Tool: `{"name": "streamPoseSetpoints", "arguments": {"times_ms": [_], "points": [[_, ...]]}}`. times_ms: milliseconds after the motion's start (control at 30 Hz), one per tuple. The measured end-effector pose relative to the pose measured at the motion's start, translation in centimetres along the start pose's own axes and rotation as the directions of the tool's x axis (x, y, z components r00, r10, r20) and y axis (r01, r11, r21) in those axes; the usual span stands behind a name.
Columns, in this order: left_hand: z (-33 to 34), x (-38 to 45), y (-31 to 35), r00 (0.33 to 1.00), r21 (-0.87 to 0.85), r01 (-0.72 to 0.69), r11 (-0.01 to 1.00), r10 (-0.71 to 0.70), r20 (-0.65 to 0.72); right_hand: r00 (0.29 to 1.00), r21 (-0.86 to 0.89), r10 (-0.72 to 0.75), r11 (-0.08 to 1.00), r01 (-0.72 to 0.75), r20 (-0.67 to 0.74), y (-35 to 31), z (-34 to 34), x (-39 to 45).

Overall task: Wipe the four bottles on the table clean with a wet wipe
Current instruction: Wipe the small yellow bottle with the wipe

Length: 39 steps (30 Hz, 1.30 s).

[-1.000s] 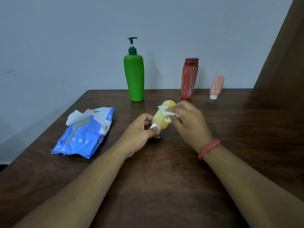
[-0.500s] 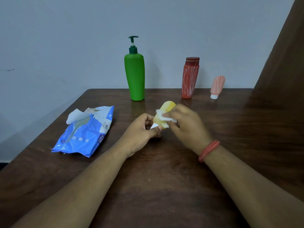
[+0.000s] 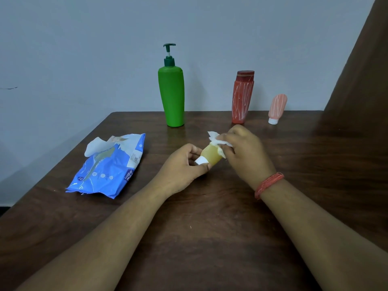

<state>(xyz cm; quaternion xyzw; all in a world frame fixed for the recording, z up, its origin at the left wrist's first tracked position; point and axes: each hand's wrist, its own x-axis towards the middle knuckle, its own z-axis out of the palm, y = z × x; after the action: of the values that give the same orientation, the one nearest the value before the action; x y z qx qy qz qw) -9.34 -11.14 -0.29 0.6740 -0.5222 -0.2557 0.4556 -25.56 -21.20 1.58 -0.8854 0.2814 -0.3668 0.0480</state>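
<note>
My left hand (image 3: 182,166) holds a small yellow bottle (image 3: 211,155) by its white cap end, tilted above the table's middle. My right hand (image 3: 246,153) presses a white wet wipe (image 3: 217,141) around the bottle's far end, covering its tip. At the back of the dark wooden table (image 3: 210,238) stand a tall green pump bottle (image 3: 172,95), a red bottle with white streaks (image 3: 241,97) and a small pink bottle (image 3: 277,108) standing on its white cap.
A blue wet wipe pack (image 3: 109,166) lies on the left of the table, with a wipe sticking out of its opening. A grey wall runs behind the table. A brown surface rises at the right edge of the view.
My right hand with the wipe has slid along the yellow bottle from its middle to its far end. The left hand keeps hold of the cap end.
</note>
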Motion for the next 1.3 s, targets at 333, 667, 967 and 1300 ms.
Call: {"name": "streamPoseSetpoints", "arguments": {"times_ms": [333,667,967,1300], "points": [[-0.5,-0.5,0.8,0.995,0.198,-0.050,0.979,0.067,-0.077,0.996,-0.035,0.091,0.995,-0.090,0.015,-0.1,-0.2,0.2],[-0.4,-0.1,0.9,0.974,0.285,-0.135,0.949,0.180,-0.137,0.988,0.012,0.152,0.988,-0.152,0.020,1.0,-0.1,0.3],[-0.2,0.1,0.6,0.957,0.224,-0.153,0.962,0.201,-0.209,0.998,0.034,-0.068,0.997,0.068,0.014,-1.1,0.5,0.0],[-0.1,-0.1,0.1,0.976,-0.126,0.000,0.992,-0.027,-0.214,0.970,0.123,-0.229,0.968,0.219,0.074,-0.3,0.2,-0.4]]}}
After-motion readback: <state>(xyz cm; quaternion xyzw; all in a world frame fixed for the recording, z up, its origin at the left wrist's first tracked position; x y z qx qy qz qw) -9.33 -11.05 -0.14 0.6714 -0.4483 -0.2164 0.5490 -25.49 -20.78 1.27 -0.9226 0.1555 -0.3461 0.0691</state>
